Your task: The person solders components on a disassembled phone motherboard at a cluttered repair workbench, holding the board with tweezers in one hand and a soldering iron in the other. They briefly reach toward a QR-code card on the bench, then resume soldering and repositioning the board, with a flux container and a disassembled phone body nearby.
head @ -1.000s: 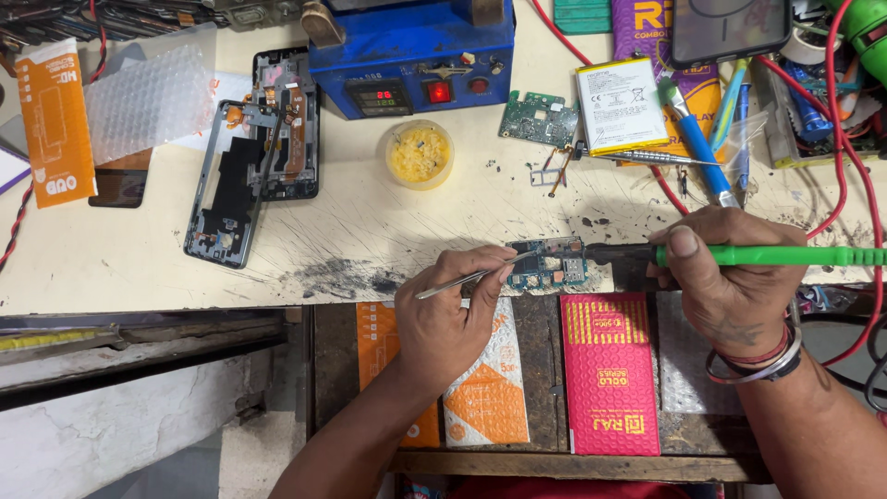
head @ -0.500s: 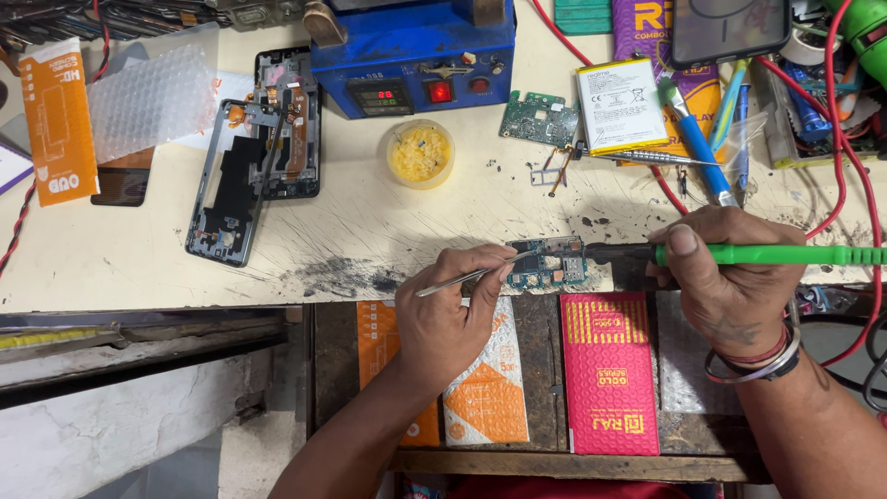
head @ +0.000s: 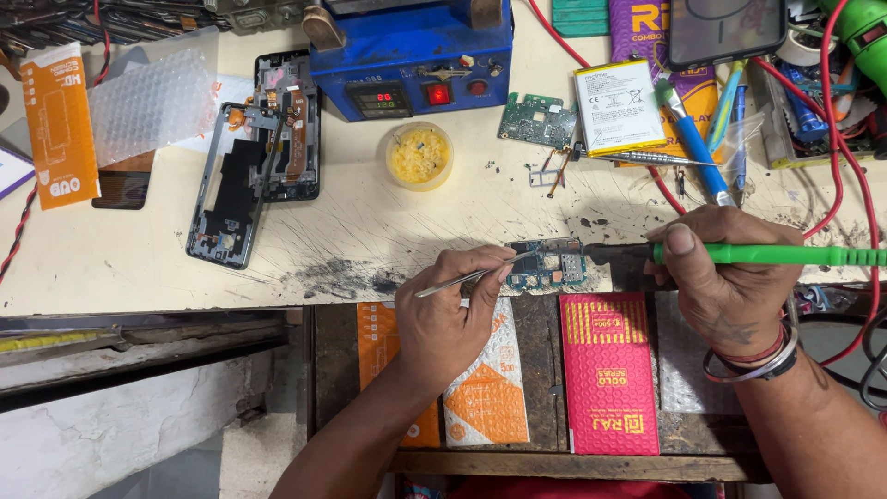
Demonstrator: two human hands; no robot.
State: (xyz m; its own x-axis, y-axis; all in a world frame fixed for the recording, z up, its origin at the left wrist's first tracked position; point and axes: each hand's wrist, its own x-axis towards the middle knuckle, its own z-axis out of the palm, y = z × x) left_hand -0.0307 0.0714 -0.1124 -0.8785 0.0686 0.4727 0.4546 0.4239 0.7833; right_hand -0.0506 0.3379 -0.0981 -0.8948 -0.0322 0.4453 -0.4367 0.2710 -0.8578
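A small blue circuit board (head: 547, 262) lies at the front edge of the scratched white workbench (head: 351, 222). My left hand (head: 453, 314) pinches thin metal tweezers (head: 453, 281), their tips at the board's left end. My right hand (head: 721, 277) grips a green-handled soldering iron (head: 767, 254), held level, its dark tip at the board's right end.
A blue heating station (head: 411, 55) stands at the back, a round yellow flux tin (head: 419, 154) in front of it. Two dark phone frames (head: 254, 157) lie left; a green board (head: 538, 118) and white battery (head: 617, 106) right. Red wires (head: 855, 185) and tools crowd the far right.
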